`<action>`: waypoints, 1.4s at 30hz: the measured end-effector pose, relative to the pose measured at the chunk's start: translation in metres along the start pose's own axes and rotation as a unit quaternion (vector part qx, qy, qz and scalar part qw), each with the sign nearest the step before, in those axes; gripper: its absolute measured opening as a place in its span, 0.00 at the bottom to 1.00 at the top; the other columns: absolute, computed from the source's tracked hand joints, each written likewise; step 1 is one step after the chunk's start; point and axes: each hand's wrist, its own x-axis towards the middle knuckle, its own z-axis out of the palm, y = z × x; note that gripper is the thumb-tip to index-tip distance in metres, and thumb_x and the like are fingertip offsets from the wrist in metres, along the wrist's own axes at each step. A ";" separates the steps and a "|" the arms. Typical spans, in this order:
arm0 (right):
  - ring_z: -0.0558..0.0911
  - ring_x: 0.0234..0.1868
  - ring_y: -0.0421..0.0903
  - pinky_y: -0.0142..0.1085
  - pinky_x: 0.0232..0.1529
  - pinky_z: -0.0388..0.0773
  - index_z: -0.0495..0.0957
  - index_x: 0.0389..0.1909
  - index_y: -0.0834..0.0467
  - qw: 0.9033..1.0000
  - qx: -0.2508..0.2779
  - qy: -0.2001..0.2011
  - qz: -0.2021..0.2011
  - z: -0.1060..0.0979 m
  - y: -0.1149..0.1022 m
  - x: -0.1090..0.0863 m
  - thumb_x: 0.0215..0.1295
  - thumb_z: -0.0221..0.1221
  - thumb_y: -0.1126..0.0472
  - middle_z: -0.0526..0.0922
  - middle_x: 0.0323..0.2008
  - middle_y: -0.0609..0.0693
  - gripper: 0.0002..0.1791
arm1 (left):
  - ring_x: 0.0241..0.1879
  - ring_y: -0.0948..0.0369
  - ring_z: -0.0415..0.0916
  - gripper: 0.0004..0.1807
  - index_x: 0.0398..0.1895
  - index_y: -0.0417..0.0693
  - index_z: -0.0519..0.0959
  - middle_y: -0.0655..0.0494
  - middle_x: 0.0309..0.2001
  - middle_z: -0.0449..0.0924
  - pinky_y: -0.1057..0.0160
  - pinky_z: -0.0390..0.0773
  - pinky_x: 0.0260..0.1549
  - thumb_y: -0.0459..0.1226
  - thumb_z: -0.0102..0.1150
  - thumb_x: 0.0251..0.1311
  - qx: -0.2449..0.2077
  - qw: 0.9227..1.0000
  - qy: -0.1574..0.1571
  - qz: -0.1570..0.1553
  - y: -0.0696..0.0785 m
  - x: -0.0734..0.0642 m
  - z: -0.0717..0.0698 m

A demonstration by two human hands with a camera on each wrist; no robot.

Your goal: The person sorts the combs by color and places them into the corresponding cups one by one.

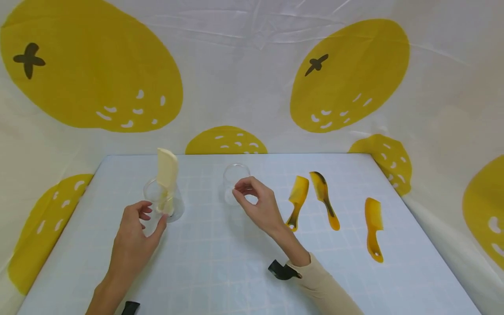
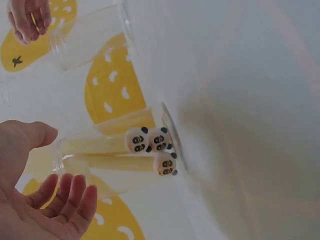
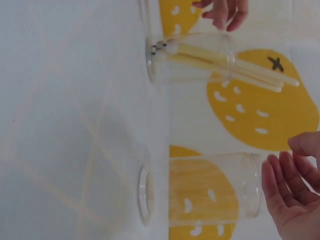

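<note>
Toward the left of the table, a clear cup (image 1: 179, 205) stands upright. Inside it are cream flat-bladed combs (image 1: 167, 168), whose small panda heads (image 2: 164, 164) rest at the bottom in the left wrist view. My left hand (image 1: 131, 238) is beside this cup, thumb and fingers spread, holding nothing. A second clear cup (image 1: 236, 169) stands upright to the right, and the right wrist view shows nothing inside it. My right hand (image 1: 260, 208) is by that cup's rim with fingers loosely bent and nothing between them; whether it touches the rim, I cannot tell.
Right of the cups lie three amber combs: one with a dark handle (image 1: 299, 190), one with a dark edge (image 1: 320, 188), and a plain one (image 1: 372, 218) farther right. A white cloth with yellow fruit prints (image 1: 236, 78) hangs behind the table (image 1: 220, 271).
</note>
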 end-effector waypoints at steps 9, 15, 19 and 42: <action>0.84 0.41 0.57 0.54 0.49 0.84 0.78 0.42 0.72 1.000 -0.019 0.006 0.019 -0.022 -0.030 -0.008 0.63 0.65 0.77 0.83 0.39 0.62 0.09 | 0.39 0.62 0.70 0.27 0.54 0.33 0.73 0.49 0.42 0.76 0.74 0.68 0.38 0.26 0.75 0.51 -0.070 0.993 0.009 0.099 0.013 -0.001 0.016; 0.84 0.41 0.57 0.55 0.49 0.84 0.78 0.42 0.71 0.998 -0.041 0.016 0.034 -0.034 -0.024 -0.013 0.63 0.66 0.77 0.83 0.39 0.63 0.09 | 0.40 0.59 0.73 0.28 0.55 0.34 0.74 0.50 0.41 0.78 0.74 0.71 0.41 0.26 0.76 0.51 -0.098 0.986 -0.019 0.132 0.023 0.001 0.034; 0.83 0.43 0.58 0.55 0.51 0.83 0.78 0.43 0.72 0.997 -0.049 0.019 0.055 -0.043 -0.018 -0.018 0.64 0.65 0.76 0.83 0.40 0.64 0.09 | 0.41 0.59 0.75 0.27 0.56 0.35 0.75 0.51 0.42 0.78 0.73 0.73 0.42 0.28 0.76 0.53 -0.097 0.984 -0.040 0.141 0.029 0.004 0.045; 0.84 0.48 0.51 0.49 0.55 0.83 0.78 0.51 0.65 0.988 -0.101 0.050 0.107 -0.096 0.054 -0.024 0.68 0.68 0.64 0.83 0.48 0.61 0.15 | 0.48 0.49 0.75 0.30 0.62 0.37 0.71 0.43 0.49 0.75 0.49 0.83 0.48 0.36 0.74 0.60 -0.125 0.980 -0.104 0.118 0.049 0.029 0.088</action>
